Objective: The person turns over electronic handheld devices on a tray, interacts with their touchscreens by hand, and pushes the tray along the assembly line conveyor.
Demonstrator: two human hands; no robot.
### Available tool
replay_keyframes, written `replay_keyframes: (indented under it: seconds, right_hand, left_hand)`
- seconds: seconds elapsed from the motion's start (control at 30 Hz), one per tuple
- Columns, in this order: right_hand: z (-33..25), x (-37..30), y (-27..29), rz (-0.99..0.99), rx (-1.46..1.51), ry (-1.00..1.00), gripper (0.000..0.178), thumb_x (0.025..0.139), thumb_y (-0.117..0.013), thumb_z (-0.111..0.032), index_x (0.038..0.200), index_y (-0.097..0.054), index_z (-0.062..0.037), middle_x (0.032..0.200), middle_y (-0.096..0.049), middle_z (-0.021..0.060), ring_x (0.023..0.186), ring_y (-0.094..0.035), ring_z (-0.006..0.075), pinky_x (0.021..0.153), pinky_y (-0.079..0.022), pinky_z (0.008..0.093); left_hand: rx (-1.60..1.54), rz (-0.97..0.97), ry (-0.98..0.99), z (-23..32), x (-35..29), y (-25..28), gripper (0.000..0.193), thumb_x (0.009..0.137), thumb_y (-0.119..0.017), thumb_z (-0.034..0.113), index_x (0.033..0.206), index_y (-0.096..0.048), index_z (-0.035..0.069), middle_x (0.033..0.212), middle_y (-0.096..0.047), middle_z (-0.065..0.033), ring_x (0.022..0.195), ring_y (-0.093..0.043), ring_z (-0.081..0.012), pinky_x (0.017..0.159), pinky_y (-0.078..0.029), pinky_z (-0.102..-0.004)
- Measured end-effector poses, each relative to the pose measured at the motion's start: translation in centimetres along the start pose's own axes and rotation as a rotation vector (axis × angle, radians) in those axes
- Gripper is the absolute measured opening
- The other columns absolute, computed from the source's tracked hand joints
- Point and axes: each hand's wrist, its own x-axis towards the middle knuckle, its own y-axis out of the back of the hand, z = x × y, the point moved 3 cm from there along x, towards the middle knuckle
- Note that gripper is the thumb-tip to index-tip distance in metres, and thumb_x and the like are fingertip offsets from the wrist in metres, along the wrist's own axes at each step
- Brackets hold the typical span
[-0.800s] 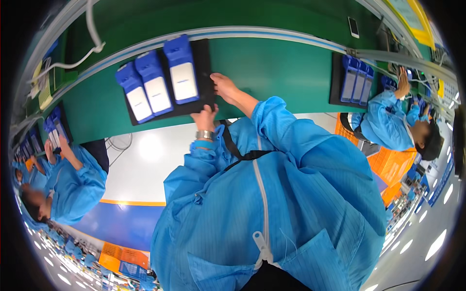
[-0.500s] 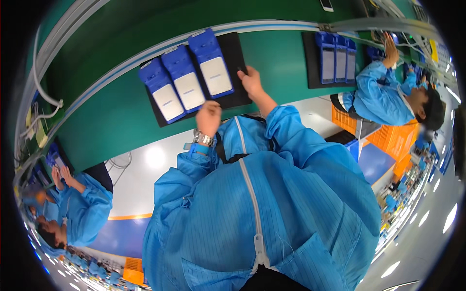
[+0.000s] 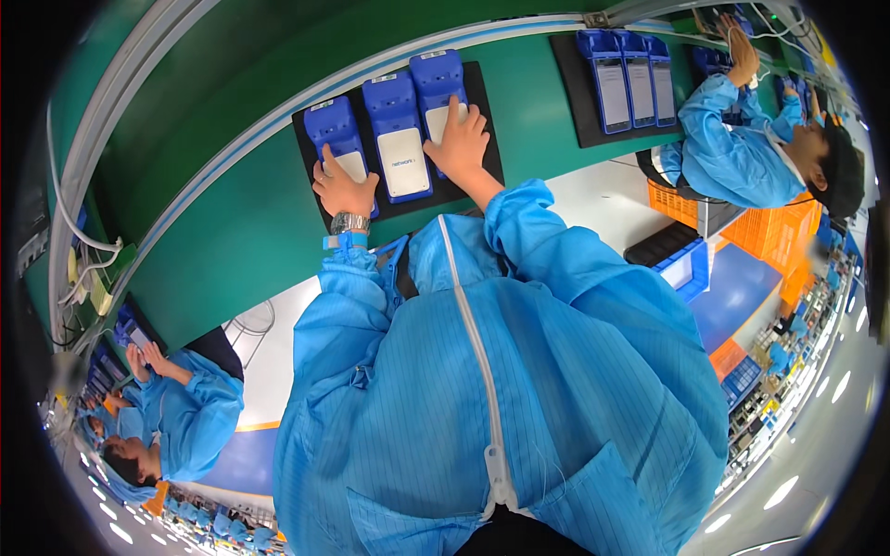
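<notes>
Three blue handheld terminals with pale faces lie side by side on a black mat [image 3: 484, 148]. My left hand [image 3: 345, 193] is on the left terminal [image 3: 330, 117], thumb at its right edge and fingers along its left edge. My right hand [image 3: 461, 144] straddles the right terminal [image 3: 436, 69], thumb on its left side and fingers over its face and right side. Both hands cover much of those two faces. Between them the middle terminal [image 3: 404, 167] lies untouched, its face fully visible.
The mat lies on a green bench [image 3: 213, 250] with a metal rail behind. A second black mat [image 3: 577, 83] to the right carries three similar terminals [image 3: 640, 83]. People in blue work at both sides. A blue crate [image 3: 684, 269] stands below the bench at right.
My left hand has moved from the mat's near edge onto the left terminal, and my right from the mat's right edge onto the right one. The left and middle terminals are farther apart.
</notes>
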Motion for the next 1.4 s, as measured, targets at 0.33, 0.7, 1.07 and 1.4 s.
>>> replay_keyframes:
  seconds: [0.33, 0.7, 1.07, 1.4]
  right_hand:
    - [5.5, 1.2, 1.7, -0.654, 1.531, -0.216, 0.055, 0.070, -0.046, -0.018, 0.121, -0.036, -0.0010, 0.105, -0.052, 0.0179, 0.094, -0.053, 0.0296, 0.082, -0.043, 0.0360]
    - [7.1, 2.6, -0.3, -0.418, 1.134, -0.209, 0.050, 0.067, -0.054, 0.000, 0.114, -0.037, 0.0005, 0.106, -0.051, 0.0154, 0.102, -0.049, 0.0248, 0.085, -0.041, 0.0343]
    - [4.8, 2.4, 3.3, 0.347, 0.383, -0.048, 0.032, 0.067, -0.055, -0.004, 0.098, -0.049, 0.0018, 0.092, -0.053, 0.0141, 0.088, -0.050, 0.0300, 0.078, -0.039, 0.0352]
    - [-7.4, -3.0, -3.6, 0.060, 0.173, -0.028, 0.091, 0.056, -0.072, -0.025, 0.127, -0.020, -0.0002, 0.123, -0.027, 0.0255, 0.108, -0.031, 0.0385, 0.088, -0.027, 0.0442]
  left_hand:
    - [-1.790, -0.846, 0.230, -6.1, 1.2, -0.2, 0.065, 0.065, -0.043, 0.015, 0.127, -0.028, -0.001, 0.118, -0.043, -0.0249, 0.103, -0.049, -0.0347, 0.089, -0.039, -0.0411]
    - [-1.553, -0.627, 0.391, -6.1, 3.6, -3.6, 0.053, 0.067, -0.051, -0.006, 0.118, -0.038, -0.002, 0.109, -0.051, -0.0158, 0.100, -0.050, -0.0276, 0.086, -0.040, -0.0356]
    - [-1.298, -0.180, 0.236, -7.0, 4.0, -0.4, 0.046, 0.080, -0.047, 0.019, 0.122, -0.038, 0.003, 0.117, -0.046, -0.0126, 0.105, -0.046, -0.0214, 0.087, -0.036, -0.0295]
    - [-1.649, -0.370, 0.530, -5.9, 2.6, -2.8, 0.046, 0.087, -0.036, 0.034, 0.112, -0.043, -0.004, 0.111, -0.050, -0.0152, 0.102, -0.049, -0.0228, 0.089, -0.037, -0.0318]
